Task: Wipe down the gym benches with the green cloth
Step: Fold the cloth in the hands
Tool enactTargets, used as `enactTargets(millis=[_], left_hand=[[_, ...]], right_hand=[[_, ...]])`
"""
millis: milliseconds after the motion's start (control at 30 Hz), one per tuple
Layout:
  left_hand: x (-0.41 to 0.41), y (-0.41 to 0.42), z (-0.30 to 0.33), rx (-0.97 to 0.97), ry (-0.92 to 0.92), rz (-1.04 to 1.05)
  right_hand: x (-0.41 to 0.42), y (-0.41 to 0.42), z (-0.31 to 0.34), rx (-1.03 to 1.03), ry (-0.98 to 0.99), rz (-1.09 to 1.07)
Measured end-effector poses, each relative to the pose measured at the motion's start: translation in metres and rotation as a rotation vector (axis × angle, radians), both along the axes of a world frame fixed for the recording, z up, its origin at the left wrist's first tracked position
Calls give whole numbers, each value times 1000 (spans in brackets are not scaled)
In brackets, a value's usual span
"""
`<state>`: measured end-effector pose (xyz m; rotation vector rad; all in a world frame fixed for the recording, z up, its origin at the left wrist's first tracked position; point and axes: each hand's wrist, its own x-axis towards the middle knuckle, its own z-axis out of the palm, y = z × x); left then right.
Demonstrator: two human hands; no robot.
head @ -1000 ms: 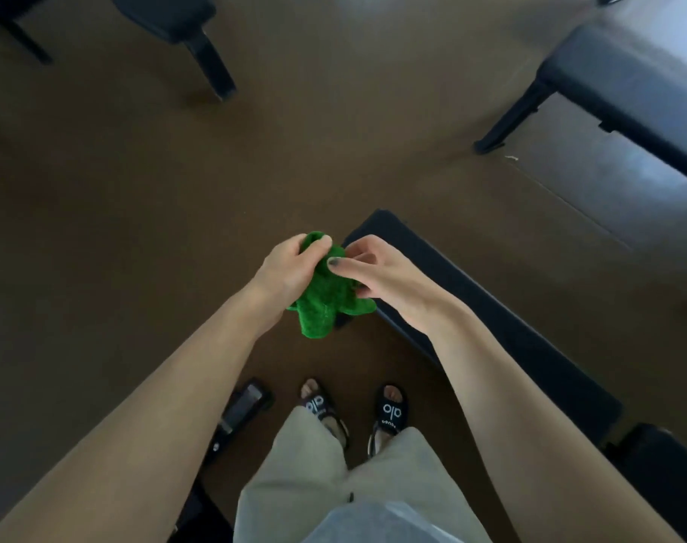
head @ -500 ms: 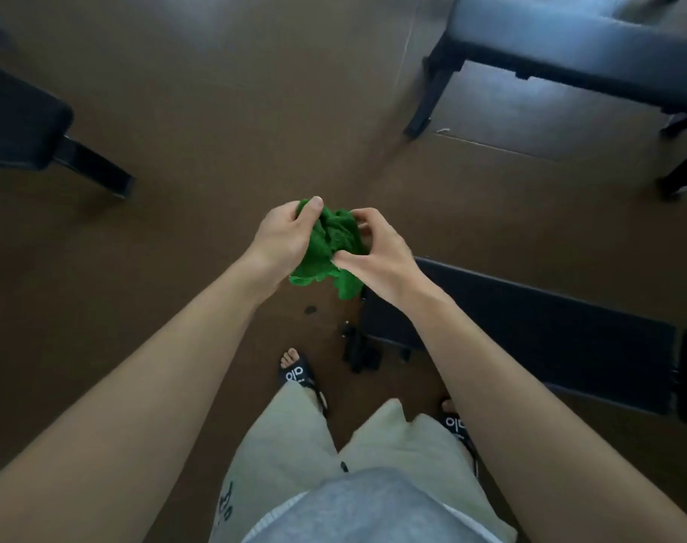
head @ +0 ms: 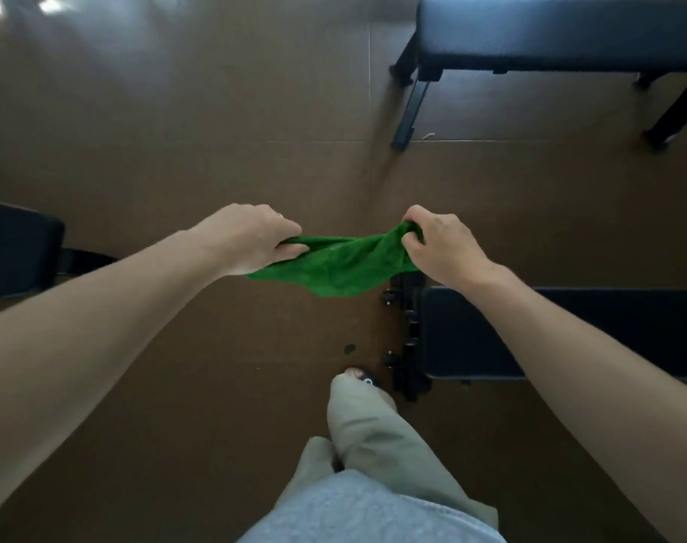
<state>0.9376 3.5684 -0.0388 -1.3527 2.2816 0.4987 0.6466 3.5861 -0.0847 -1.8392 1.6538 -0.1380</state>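
The green cloth (head: 342,264) hangs stretched in the air between both hands, sagging in the middle. My left hand (head: 252,239) grips its left end and my right hand (head: 440,244) pinches its right end. Below my right forearm lies a black padded gym bench (head: 467,335), its near end and black frame fittings (head: 406,339) just under the cloth. A second black bench (head: 561,29) stands at the top right on angled legs. The padded end of a third bench (head: 16,248) shows at the left edge.
The floor (head: 216,111) is brown with faint seams and a bright glare at the top left. My legs in beige trousers (head: 377,440) and one sandalled foot (head: 359,376) stand beside the near bench's end. A small dark spot (head: 349,348) marks the floor.
The cloth was bunched between my hands; now my hands have pulled apart and spread it out. My view has turned, so the near bench lies at the right and the far bench is closer.
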Motion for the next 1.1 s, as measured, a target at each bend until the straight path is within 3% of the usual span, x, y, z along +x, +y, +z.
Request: enactTargets(millis=[133,267,400,567,667,767,933,1100], left_hand=[[28,-72,-5,-32,134,123],[62,-146,-18,3,101,222],[104,-229,-19,-80,120,259],[118,-339,10,-84,359,264],[108,-410,28,-62,480,112],[94,-475,37,-100,551,-77],[95,-575,35,-133,420,-428],[92,-686,28,-208,349,-670]], right_hand=[[18,-62,-2,28,-24,11],[48,-140,-12,78,-53,30],[80,-220,1,82,-132,-31],[113,-319,28,288,-176,-51],[141,-372,26,383,-203,-77],[170,-412,8,285,-181,-215],[186,-456,2,47,-16,-377],[157,-517,18,65,-91,-675]])
